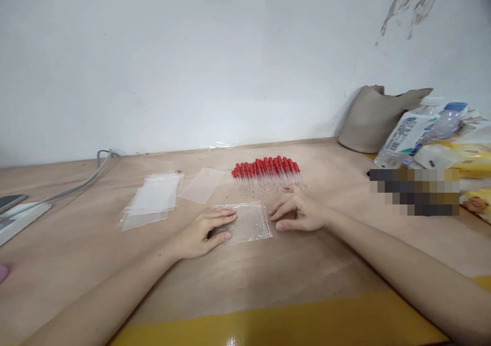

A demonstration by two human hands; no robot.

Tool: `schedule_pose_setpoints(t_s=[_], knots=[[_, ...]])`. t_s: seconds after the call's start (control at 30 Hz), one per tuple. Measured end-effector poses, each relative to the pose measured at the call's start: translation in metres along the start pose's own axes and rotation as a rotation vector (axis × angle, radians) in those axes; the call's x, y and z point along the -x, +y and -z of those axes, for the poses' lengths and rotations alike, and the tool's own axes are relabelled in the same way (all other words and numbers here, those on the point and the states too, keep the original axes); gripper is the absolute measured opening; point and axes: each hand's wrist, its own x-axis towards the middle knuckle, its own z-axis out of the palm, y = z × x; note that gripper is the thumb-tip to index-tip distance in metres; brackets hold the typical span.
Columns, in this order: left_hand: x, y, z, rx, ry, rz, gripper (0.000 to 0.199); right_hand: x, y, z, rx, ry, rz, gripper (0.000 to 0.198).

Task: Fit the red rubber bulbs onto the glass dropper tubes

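A clear zip bag [247, 222] with a red line along its right end lies flat on the table between my hands. My left hand [205, 231] rests on the bag's left end, fingers stretched out and thumb apart. Just beyond the red-lined end is my right hand [297, 212], its fingers bent and apart; I see nothing in them. Behind the bag lies a row of glass droppers [264, 172] with red rubber bulbs pointing toward the wall. A single clear bag [202, 185] and a stack of similar bags [155, 195] lie to the left.
A grey cable [82, 183] runs over the left side near a white flat object [28, 218]. At the right stand a brown container [378, 118] and plastic bottles [408, 134], beside yellow packaging [468, 157]. A pixelated patch hides something there. Yellow tape [238, 325] edges the table's front.
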Motion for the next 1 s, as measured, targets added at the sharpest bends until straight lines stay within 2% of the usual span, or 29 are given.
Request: schedule_pose_setpoints(t_s=[0.07,0.13,0.2,0.27,0.37,0.43,0.57,0.63,0.73,0.87,0.9,1.0], knots=[[-0.002,0.000,-0.003,-0.012,0.008,0.004,0.042,-0.006,0.015,0.003,-0.049,0.126,-0.085,0.027],[-0.005,0.001,-0.005,-0.025,0.012,-0.008,0.043,-0.018,0.031,0.008,-0.015,0.362,-0.195,0.025],[-0.008,0.001,-0.007,-0.038,0.009,-0.026,0.041,-0.035,0.046,0.014,0.121,0.573,-0.332,0.020],[-0.009,0.002,-0.007,-0.049,-0.004,-0.034,0.039,-0.056,0.058,0.019,0.281,0.651,-0.408,0.017],[-0.009,0.002,-0.007,-0.062,-0.038,-0.041,0.041,-0.086,0.069,0.023,0.423,0.654,-0.523,0.023],[-0.008,0.003,-0.006,-0.063,-0.044,-0.041,0.042,-0.102,0.074,0.024,0.457,0.601,-0.598,0.026],[-0.008,0.004,-0.006,-0.057,-0.026,-0.044,0.042,-0.117,0.083,0.025,0.390,0.453,-0.700,0.023],[-0.009,0.004,-0.006,-0.060,-0.027,-0.045,0.042,-0.118,0.086,0.028,0.276,0.467,-0.704,0.018],[-0.009,0.004,-0.007,-0.061,-0.026,-0.042,0.042,-0.116,0.087,0.038,0.022,0.586,-0.677,0.012],[-0.008,0.004,-0.007,-0.038,-0.006,-0.036,0.042,-0.102,0.073,0.052,-0.188,0.644,-0.583,0.015],[-0.008,0.004,-0.007,-0.039,0.001,-0.026,0.041,-0.095,0.067,0.053,-0.255,0.681,-0.542,0.017],[-0.007,0.004,-0.007,-0.066,0.015,0.022,0.040,-0.070,0.051,0.043,-0.551,0.919,-0.391,0.023]])
